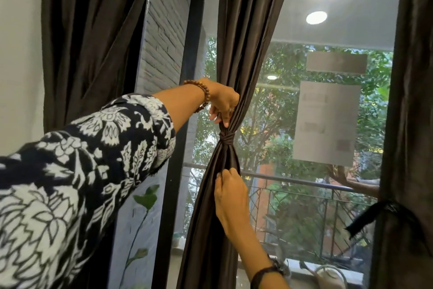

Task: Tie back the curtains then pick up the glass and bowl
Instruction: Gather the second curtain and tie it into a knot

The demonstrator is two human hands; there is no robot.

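Note:
A dark brown middle curtain [243, 49] hangs in front of the window, gathered into a bunch by a tie band [226, 138] wrapped around it. My left hand [222, 101], with a bead bracelet on the wrist, grips the gathered cloth just above the band. My right hand [230, 195] pinches the curtain's folds below the band. A second curtain [407, 124] on the right edge is held by a black tie [384, 212]. A third curtain [89, 42] hangs loose at the left. No glass or bowl is visible.
The black window frame [187, 77] stands between the left and middle curtains. Papers [326, 122] are stuck on the pane. Outside are a balcony railing [304, 183], trees and a plant [146, 199]. A white wall [18, 54] lies at the left.

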